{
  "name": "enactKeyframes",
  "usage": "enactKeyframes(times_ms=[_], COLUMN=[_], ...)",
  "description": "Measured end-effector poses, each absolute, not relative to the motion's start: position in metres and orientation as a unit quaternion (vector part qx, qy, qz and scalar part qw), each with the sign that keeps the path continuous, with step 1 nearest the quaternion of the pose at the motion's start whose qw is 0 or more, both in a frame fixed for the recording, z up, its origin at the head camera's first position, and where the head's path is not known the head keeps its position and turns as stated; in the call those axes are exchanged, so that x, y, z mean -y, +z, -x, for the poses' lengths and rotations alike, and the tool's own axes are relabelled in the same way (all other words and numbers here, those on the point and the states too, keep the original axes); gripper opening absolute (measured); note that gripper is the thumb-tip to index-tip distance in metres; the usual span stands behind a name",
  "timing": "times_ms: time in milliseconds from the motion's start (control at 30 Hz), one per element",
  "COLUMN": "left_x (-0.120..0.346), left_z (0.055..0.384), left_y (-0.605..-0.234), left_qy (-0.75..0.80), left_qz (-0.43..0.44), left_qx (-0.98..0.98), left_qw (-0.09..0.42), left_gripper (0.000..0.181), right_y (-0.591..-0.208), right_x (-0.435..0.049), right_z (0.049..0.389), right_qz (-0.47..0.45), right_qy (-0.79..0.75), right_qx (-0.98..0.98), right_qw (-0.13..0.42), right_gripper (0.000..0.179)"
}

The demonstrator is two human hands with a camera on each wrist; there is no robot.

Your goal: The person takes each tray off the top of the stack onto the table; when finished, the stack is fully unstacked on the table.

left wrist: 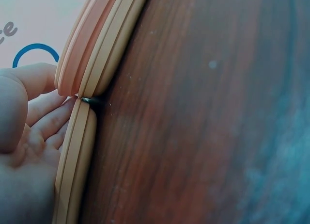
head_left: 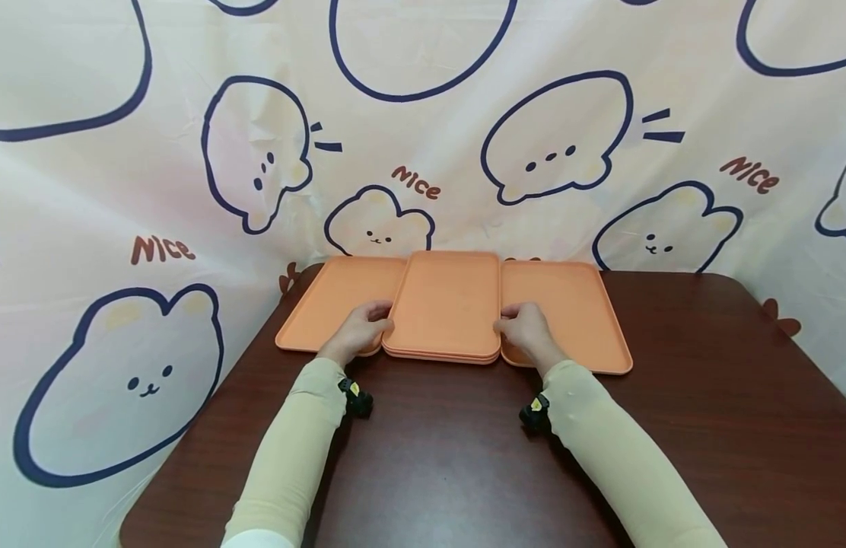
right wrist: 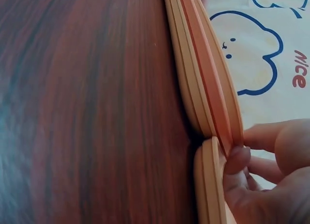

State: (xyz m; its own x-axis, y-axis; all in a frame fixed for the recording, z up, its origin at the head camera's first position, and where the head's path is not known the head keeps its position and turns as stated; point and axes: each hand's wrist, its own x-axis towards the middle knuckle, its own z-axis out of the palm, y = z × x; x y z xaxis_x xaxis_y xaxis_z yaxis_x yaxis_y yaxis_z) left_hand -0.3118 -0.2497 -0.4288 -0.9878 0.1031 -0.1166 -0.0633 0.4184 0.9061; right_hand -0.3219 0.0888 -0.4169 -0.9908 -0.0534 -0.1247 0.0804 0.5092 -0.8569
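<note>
Three groups of orange rectangular trays lie side by side at the far part of the table. In the middle is a small stack, its top tray (head_left: 446, 301) higher than its neighbours. My left hand (head_left: 360, 329) grips that tray's left edge near the front corner, over the left tray (head_left: 341, 293). On the opposite edge, my right hand (head_left: 526, 331) pinches it between thumb and fingers, above the right tray (head_left: 567, 312). The right wrist view shows the thumb (right wrist: 238, 158) at the upper tray's rim. In the left wrist view some fingers (left wrist: 51, 117) reach behind the stack's corner.
The dark brown wooden table (head_left: 437, 449) extends toward me and to the right. A pale curtain (head_left: 409, 152) with cartoon outlines hangs right behind the trays and along both sides. Small black wrist cameras (head_left: 357, 399) sit under both sleeves.
</note>
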Motion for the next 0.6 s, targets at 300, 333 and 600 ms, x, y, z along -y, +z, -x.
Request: enactKeyframes(times_ms=[300,333,600], left_x=[0.248,0.248,0.249], left_z=[0.314,0.314,0.312], left_y=[-0.429,-0.429,-0.429], left_qy=[0.541,0.541,0.537], left_qz=[-0.014,-0.015,-0.019], left_qx=[-0.837,-0.837,-0.840], left_qw=[0.077,0.075,0.074], left_gripper=[0.057,0.056,0.054], right_y=[-0.409,-0.407,-0.399], right_x=[-0.087,-0.087,-0.093], right_z=[0.315,0.314,0.311], right_qz=[-0.028,-0.029,-0.071], right_qy=[-0.521,-0.532,-0.633], right_qx=[-0.852,-0.846,-0.769], right_qw=[0.031,0.031,0.051], right_gripper=[0.042,0.043,0.048])
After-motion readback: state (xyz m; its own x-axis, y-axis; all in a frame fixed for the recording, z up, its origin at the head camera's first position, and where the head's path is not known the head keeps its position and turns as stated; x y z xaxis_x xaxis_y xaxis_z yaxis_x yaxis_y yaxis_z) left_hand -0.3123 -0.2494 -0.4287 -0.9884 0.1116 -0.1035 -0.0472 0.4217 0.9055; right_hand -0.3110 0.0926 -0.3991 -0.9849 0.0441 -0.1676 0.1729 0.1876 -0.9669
